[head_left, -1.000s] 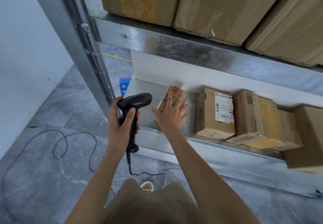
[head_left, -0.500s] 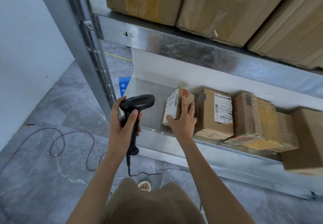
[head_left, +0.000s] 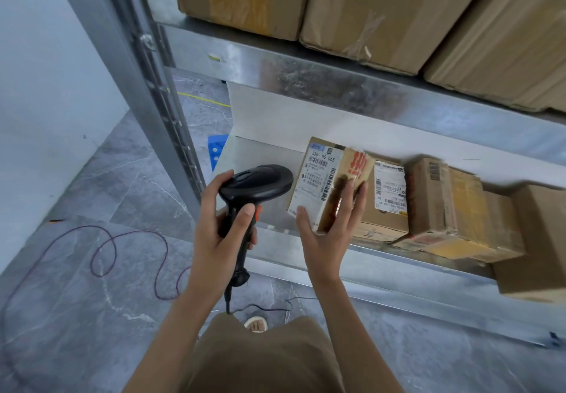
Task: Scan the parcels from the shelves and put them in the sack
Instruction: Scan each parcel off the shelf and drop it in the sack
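Note:
My left hand [head_left: 220, 233] grips a black corded barcode scanner [head_left: 255, 187], its head pointing right toward a small cardboard parcel [head_left: 324, 178]. That parcel is tilted up off the metal shelf [head_left: 254, 159], its white shipping label facing the scanner. My right hand [head_left: 330, 230] holds the parcel from below and the right side, thumb at its lower left corner and fingers along the taped side. No sack is in view.
More parcels stand in a row to the right: a labelled box [head_left: 389, 205], a taped box [head_left: 444, 209] and a larger box [head_left: 539, 239]. Big cartons [head_left: 382, 9] fill the upper shelf. A steel upright [head_left: 147, 86] stands at left. A cable [head_left: 101, 258] loops over the grey floor.
My right hand reached the small parcel, gripped it, then lifted and turned it so the label faces the scanner. The scanner stayed nearly still in my left hand.

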Motion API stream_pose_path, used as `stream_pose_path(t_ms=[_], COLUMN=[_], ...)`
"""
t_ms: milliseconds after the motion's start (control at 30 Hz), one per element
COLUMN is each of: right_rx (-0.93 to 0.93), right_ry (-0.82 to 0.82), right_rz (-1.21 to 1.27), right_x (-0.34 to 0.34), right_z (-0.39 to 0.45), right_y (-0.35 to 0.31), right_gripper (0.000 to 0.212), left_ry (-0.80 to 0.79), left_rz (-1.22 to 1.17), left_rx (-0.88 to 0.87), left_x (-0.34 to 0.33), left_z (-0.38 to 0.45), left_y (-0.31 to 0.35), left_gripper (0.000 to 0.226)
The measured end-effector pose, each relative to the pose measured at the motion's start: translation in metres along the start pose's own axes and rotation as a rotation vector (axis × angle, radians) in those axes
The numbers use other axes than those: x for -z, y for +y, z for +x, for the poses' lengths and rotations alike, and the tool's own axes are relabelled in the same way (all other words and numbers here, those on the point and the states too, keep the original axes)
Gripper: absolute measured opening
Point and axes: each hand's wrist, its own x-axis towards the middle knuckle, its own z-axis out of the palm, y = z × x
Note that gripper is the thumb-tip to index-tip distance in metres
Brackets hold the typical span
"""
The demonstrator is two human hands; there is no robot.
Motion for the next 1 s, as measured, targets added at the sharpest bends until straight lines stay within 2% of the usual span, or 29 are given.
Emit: stream_pose_path(t_ms=[1000], right_rx=[-0.059], right_ry=[-0.031], right_rz=[0.004], right_x=[0.014], right_z=[-0.013], right_y=[0.000], right_gripper=[0.086], left_ry=[-0.049], left_rz=[0.001], left_rx=[-0.031], left_x=[-0.005], left_z=[-0.016], left_y=[0.004], left_gripper=[0.056])
